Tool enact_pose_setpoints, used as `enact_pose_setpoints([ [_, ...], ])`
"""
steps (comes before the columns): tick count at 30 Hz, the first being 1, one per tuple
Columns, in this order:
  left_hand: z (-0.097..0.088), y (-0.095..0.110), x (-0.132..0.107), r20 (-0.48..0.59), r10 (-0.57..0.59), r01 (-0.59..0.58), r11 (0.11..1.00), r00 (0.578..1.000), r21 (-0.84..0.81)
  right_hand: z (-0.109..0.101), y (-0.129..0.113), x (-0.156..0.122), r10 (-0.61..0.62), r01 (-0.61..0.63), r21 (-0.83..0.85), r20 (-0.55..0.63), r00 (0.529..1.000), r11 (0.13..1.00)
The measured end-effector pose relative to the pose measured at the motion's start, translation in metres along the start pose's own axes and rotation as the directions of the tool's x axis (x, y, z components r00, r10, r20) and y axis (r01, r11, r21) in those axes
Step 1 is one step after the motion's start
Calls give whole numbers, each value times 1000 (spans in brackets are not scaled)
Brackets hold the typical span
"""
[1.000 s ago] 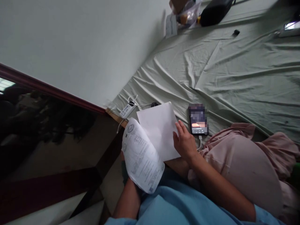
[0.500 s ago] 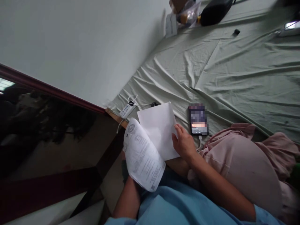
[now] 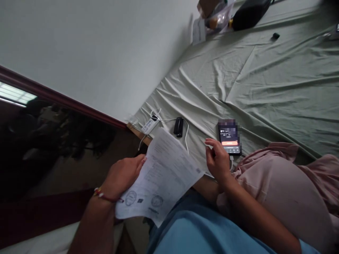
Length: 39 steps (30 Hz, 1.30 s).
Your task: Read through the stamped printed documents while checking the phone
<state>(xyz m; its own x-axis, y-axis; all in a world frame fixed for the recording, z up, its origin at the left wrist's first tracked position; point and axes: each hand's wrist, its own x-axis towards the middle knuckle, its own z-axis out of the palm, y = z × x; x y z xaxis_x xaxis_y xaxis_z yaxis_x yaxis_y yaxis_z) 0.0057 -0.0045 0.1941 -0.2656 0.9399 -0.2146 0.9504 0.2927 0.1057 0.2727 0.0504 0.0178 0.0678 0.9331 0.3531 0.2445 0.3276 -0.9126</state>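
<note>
A printed paper sheet point(image 3: 164, 173) with stamps near its lower edge lies tilted over my lap. My left hand point(image 3: 123, 174), a beaded bracelet on its wrist, grips the sheet's left edge with the fingers closed on it. My right hand point(image 3: 218, 160) hovers just right of the sheet's corner, fingers curled with thumb and forefinger pinched; what they hold, if anything, is too small to name. A lit phone point(image 3: 229, 135) lies on the green bed sheet point(image 3: 265, 88) right behind that hand, with a cable plugged in.
A small black device point(image 3: 178, 126) and a white adapter point(image 3: 149, 124) with white cable lie near the bed's corner. A black bag point(image 3: 250, 14) and a plastic bag point(image 3: 214, 17) sit far back by the wall. Dark glossy furniture point(image 3: 53, 151) stands left. Pink cloth point(image 3: 278, 190) covers my right leg.
The curled page has been flattened into one printed sheet. My left hand came up from beneath to grip its left edge. My right hand left the page and drew back toward the phone.
</note>
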Motion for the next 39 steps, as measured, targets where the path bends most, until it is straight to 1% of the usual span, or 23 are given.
enact_pose_setpoints([
  [2, -8, 0, -6, 104, 10, -16, 998, 995, 59, -3, -3, 1, 69, -70, 48, 10, 998, 996],
  [4, -15, 1, -15, 160, 43, -43, 999, 986, 1, -5, -5, 2, 129, -132, 112, 34, 991, 985],
  [6, -20, 0, -26, 142, 79, -61, 990, 987, -127, -5, -5, 2, 128, -143, 190, 88, 988, 971],
  [8, -22, -2, -39, 105, 93, -66, 971, 990, -232, -3, -3, 1, 81, -129, 280, 177, 981, 951],
  [10, -23, -5, -53, 91, 58, -25, 946, 994, -322, 1, -2, -1, 72, -175, 359, 283, 956, 917],
  [11, -22, -7, -60, 100, 19, 19, 930, 995, -368, 4, -1, -2, 102, -236, 390, 333, 937, 890],
  [13, -19, -10, -70, 141, -77, 134, 877, 987, -462, 8, 0, -4, 197, -399, 462, 426, 883, 792],
  [14, -15, -12, -74, 153, -120, 183, 838, 981, -514, 9, 0, -4, 234, -478, 506, 472, 850, 718],
  [15, -11, -13, -75, 143, -154, 209, 794, 978, -570, 10, -1, -4, 249, -543, 553, 518, 818, 633],
  [17, 1, -14, -75, 80, -209, 205, 691, 975, -693, 9, -2, -2, 224, -631, 622, 607, 762, 463],
  [18, 9, -14, -73, 45, -236, 189, 635, 971, -749, 8, -4, -1, 204, -661, 636, 641, 740, 397],
  [20, 25, -12, -66, 17, -266, 160, 527, 964, -835, 5, -5, 0, 192, -705, 637, 684, 703, 311],
  [22, 42, -8, -59, 44, -257, 161, 452, 965, -877, 4, -6, -1, 218, -737, 619, 706, 674, 272],
  [25, 61, -1, -49, 84, -190, 163, 453, 978, -876, 6, -5, -3, 281, -767, 593, 714, 641, 243],
  [28, 69, 8, -42, 112, -127, 157, 440, 986, -884, 9, -4, -4, 334, -753, 614, 677, 656, 236],
  [30, 70, 12, -36, 65, -128, 112, 404, 990, -908, 9, -5, -3, 335, -750, 618, 673, 660, 237],
  [33, 74, 14, -26, -35, -162, 23, 344, 986, -939, 6, -7, -1, 317, -777, 587, 709, 630, 230],
  [34, 76, 13, -21, -30, -163, 25, 326, 986, -945, 5, -6, 0, 324, -779, 582, 708, 627, 235],
  [35, 78, 12, -17, -5, -156, 48, 331, 988, -943, 4, -5, 0, 339, -774, 581, 696, 633, 253],
  [36, 79, 11, -12, 24, -142, 77, 378, 990, -922, 3, -3, 0, 357, -762, 579, 674, 647, 289],
  [37, 78, 10, -8, 26, -134, 87, 471, 991, -878, 3, -1, 0, 371, -744, 574, 646, 668, 340],
  [38, 74, 10, -5, -8, -131, 71, 586, 991, -807, 3, 2, 0, 378, -723, 564, 616, 691, 400],
  [39, 66, 10, -3, -79, -123, 29, 694, 989, -719, 4, 4, 0, 381, -702, 546, 593, 709, 456],
])
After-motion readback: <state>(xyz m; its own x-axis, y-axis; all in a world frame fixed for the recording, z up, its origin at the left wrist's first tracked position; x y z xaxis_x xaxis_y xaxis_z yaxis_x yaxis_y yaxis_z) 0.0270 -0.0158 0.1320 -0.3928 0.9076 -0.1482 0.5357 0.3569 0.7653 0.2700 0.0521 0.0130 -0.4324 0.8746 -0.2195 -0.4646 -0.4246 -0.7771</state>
